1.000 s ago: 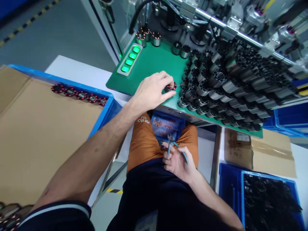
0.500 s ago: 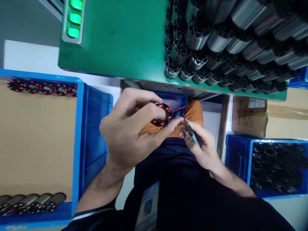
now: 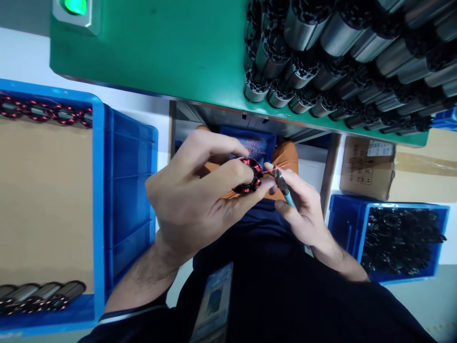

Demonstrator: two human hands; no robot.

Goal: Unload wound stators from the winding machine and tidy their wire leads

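My left hand [image 3: 194,195] is closed round a small wound stator [image 3: 250,175] with red copper coils, held above my lap. A thin red wire sticks out of it to the right. My right hand [image 3: 302,209] grips blue-handled cutters [image 3: 283,185], and their tip touches that wire beside the stator. Both hands are below the front edge of the green worktop [image 3: 171,52].
Several unwound steel stator cores [image 3: 339,57] crowd the worktop's right half. A lit green button [image 3: 75,6] sits top left. A blue crate [image 3: 121,181] with cardboard and a row of wound stators [image 3: 43,110] is left; a blue bin of black parts [image 3: 400,236] is right.
My left hand picked the wound stator off the green worktop and brought it down to my lap. My right hand raised the cutters to its wire. The view tilted downward.
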